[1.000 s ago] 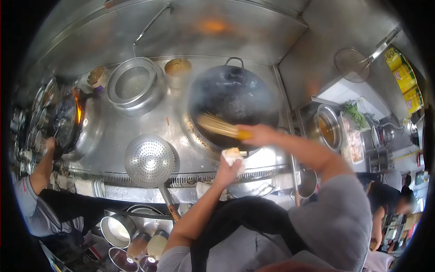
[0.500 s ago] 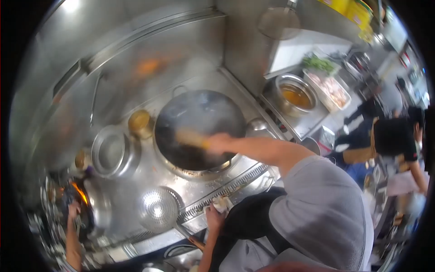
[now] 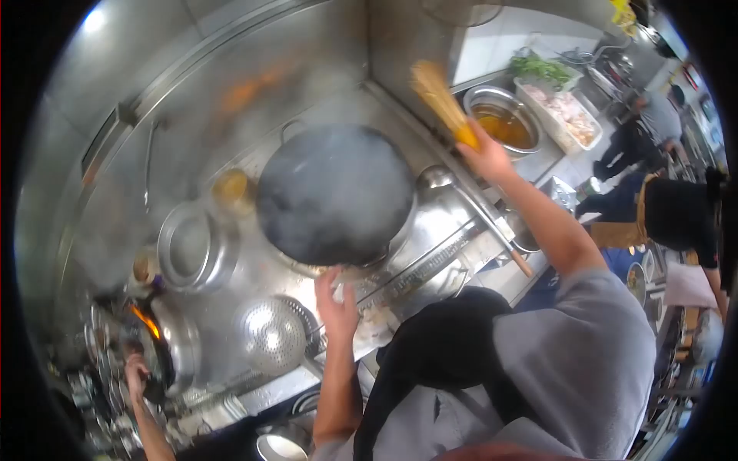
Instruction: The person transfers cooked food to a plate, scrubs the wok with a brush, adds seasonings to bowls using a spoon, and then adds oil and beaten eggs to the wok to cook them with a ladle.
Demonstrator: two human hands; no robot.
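Note:
My right hand grips the yellow handle of a bamboo wok brush, held up to the right of the wok with its bristles pointing up and left. The large dark wok sits on the steel range, steaming. Near its lower rim is my left hand, fingers apart and nothing held in them. A crumpled whitish cloth lies on the range edge just right of that hand. The perforated strainer rests to the left of my left forearm.
A ladle lies right of the wok. Farther right are a pot of orange liquid and a tray of raw meat. A steel pot stands left. At lower left, another person's hand is by a flaming wok. People stand at right.
The brush in my right hand has come out of the wok and moved up and right. My left hand has let go of the cloth and moved to the wok's lower rim. The view has turned.

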